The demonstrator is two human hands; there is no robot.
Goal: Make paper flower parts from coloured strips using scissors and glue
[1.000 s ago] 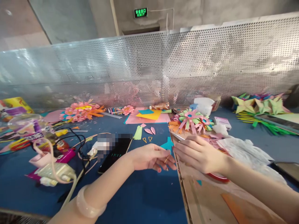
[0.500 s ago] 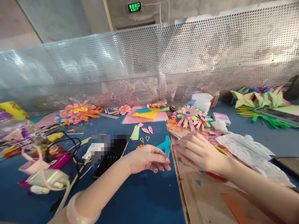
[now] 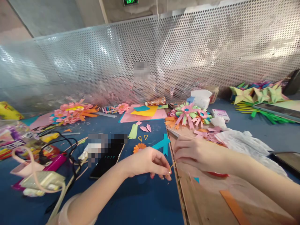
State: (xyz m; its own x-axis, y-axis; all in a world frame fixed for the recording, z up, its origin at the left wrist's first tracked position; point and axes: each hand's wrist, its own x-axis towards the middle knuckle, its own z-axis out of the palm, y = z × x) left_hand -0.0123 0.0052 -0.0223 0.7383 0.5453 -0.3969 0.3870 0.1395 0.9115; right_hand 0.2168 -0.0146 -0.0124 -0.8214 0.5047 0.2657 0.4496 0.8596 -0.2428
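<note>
I see a big blue desk, and above it the right hand is curled around something with a silver blade, mostly hidden. The left hand is near some blue paper, its thumb and fingers pinching a thin yellow strip that points toward the right hand.

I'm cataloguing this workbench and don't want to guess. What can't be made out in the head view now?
All in the head view:
- Whether the metal blade joins the red piece: the right hand and wrist hide the link.
- One end of the thin yellow strip: behind the left hand's fingers.
- The orange paper flower's lower part: behind the left hand.
- The exit sign's top: cut off by the upper edge.
</note>
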